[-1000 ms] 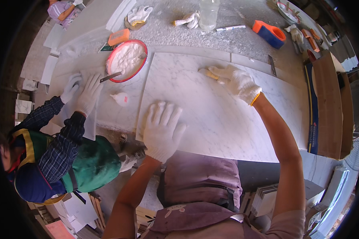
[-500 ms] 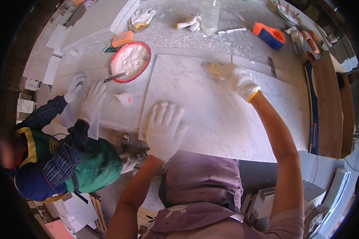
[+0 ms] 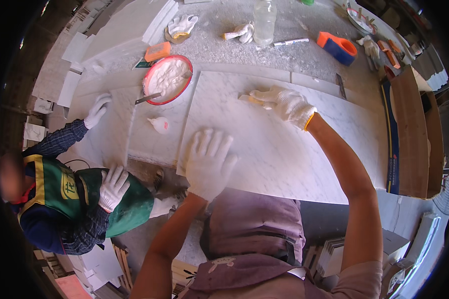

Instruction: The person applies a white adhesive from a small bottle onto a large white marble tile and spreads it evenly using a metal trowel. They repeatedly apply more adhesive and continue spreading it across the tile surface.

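A white slab (image 3: 284, 159) with grey veins lies on the worktable before me. My left hand (image 3: 209, 162), in a white knit glove, rests flat near its left edge, fingers spread. Over the upper middle of the slab, my right hand (image 3: 287, 104), also gloved, has its fingers closed around a small, pale yellowish flat piece (image 3: 255, 101). That piece's edge is on or just above the surface; its kind I cannot make out. Left of the slab stand a red-rimmed bowl (image 3: 145, 87) of white paste, with a spatula (image 3: 148, 98) in it, and a small white squeeze bottle (image 3: 159, 124).
At left, a co-worker in a green apron (image 3: 129, 209) has one gloved hand (image 3: 97, 110) on a neighbouring slab. Behind are an orange block (image 3: 157, 51), a clear bottle (image 3: 264, 22), a marker (image 3: 291, 42) and a tape dispenser (image 3: 336, 48). A cardboard box (image 3: 411, 132) stands right.
My right hand has moved left and slightly down over the slab. My left hand stays flat. The co-worker's nearer hand has come off the neighbouring slab to the apron.
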### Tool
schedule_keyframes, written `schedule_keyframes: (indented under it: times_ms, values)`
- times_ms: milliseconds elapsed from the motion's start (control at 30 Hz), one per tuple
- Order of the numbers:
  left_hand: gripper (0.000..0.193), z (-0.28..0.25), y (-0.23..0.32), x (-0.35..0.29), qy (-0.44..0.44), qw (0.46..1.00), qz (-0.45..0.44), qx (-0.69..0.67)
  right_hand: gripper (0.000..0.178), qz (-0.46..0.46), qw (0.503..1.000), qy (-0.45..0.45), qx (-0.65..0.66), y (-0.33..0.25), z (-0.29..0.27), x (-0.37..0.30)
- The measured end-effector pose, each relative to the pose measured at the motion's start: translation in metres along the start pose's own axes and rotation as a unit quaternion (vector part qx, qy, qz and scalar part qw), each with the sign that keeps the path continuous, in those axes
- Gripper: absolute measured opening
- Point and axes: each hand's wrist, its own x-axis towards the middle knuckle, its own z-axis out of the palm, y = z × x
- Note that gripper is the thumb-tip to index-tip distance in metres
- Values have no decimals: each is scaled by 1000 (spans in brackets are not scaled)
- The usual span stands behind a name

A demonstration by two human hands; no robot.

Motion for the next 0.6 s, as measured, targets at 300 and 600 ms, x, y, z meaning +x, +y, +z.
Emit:
schedule_keyframes:
  times_ms: [300, 600]
  values:
    - [54, -3, 0, 1, 0, 1000, -6, -11, 52, 33, 963, -25, 267, 19, 39, 15]
    - [50, -5, 2, 2, 14, 1000, 0, -9, 50, -41, 982, 183, -6, 39, 49, -13]
